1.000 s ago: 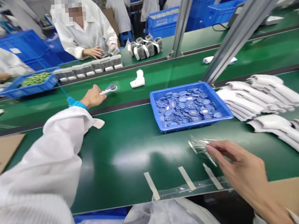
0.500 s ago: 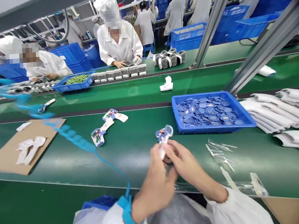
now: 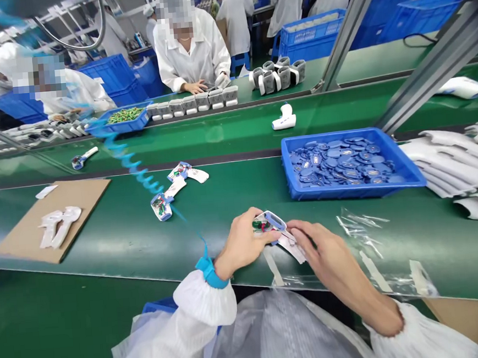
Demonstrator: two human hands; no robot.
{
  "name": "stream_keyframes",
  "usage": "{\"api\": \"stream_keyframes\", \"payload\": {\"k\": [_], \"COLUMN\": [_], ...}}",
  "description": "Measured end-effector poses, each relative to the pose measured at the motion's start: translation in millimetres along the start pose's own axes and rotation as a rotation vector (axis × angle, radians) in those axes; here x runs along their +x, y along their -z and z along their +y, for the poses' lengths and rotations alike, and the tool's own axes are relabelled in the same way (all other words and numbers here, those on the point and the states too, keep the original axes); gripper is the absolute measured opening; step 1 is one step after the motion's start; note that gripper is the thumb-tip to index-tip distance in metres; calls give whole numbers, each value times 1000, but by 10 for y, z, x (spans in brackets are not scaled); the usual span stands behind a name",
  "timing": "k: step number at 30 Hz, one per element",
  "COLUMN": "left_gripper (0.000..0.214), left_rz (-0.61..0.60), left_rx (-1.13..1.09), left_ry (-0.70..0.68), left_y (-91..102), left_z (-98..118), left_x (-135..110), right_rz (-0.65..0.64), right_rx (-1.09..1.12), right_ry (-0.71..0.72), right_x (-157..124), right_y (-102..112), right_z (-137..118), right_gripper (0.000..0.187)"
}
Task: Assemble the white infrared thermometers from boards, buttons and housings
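My left hand [image 3: 243, 243] and my right hand [image 3: 325, 255] meet above the near green belt, both gripping a white plastic thermometer housing [image 3: 285, 241]. A blue-rimmed display window and a small circuit board [image 3: 263, 225] show at its head, and my fingers hide part of the body. A blue wrist strap [image 3: 208, 272] circles my left wrist, with its coiled blue cord [image 3: 132, 165] rising away. Two similar open housings [image 3: 186, 173] lie on the belt ahead of my left hand.
A blue tray [image 3: 347, 165] of blue round parts stands ahead right, beside stacked white housings [image 3: 456, 156]. Transparent plastic strips [image 3: 363, 232] are taped down near my right hand. White pieces lie on a cardboard sheet [image 3: 52, 221] at left. Co-workers [image 3: 190, 50] work beyond a second belt.
The white-and-blue piece is now held across both hands, its head turned sideways rather than upright. My hands have come together over the near belt, and the view has shifted slightly.
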State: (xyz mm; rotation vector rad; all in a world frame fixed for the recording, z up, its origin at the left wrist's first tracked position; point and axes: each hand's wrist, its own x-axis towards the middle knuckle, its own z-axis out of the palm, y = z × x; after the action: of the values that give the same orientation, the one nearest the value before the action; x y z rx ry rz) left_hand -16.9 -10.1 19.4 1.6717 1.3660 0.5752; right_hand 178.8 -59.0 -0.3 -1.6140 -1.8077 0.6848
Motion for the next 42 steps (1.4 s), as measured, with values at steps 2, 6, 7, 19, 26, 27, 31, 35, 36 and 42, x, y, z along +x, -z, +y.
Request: {"api": "stream_keyframes", "payload": {"k": [2, 6, 7, 19, 26, 27, 31, 35, 36, 42], "left_gripper": [28, 20, 18, 49, 54, 54, 54, 62, 64, 62], "left_rz": [21, 35, 36, 274, 287, 273, 228, 211, 211, 217], "left_rx": [-32, 22, 37, -685, -735, -731, -718, -726, -732, -743], "left_ry": [-43, -182, -217, 309, 490, 499, 500, 489, 487, 442], "left_y": [-43, -117, -126, 143, 273, 264, 194, 139, 130, 96], "left_z": [45, 121, 128, -5, 162, 169, 187, 221, 232, 292], "left_x": [-74, -219, -230, -19, -113, -113, -111, -117, -116, -137], "right_rz": [34, 43, 58, 296, 589, 601, 535, 376, 353, 313], "right_rx": [48, -2, -54, -444, -641, -658, -637, -519, -493, -412], "right_ry": [9, 72, 97, -73, -314, -351, -359, -217, -182, -18], "right_x": [33, 86, 86, -101, -271, -286, -384, -445, -427, -129], "right_y": [54, 226, 287, 556, 1860, 2027, 2186, 1669, 1502, 719], "right_z": [-39, -251, -319, 677, 1489, 1597, 1803, 1596, 1505, 1010], "right_gripper": [33, 36, 41, 39, 52, 57, 62, 51, 48, 32]}}
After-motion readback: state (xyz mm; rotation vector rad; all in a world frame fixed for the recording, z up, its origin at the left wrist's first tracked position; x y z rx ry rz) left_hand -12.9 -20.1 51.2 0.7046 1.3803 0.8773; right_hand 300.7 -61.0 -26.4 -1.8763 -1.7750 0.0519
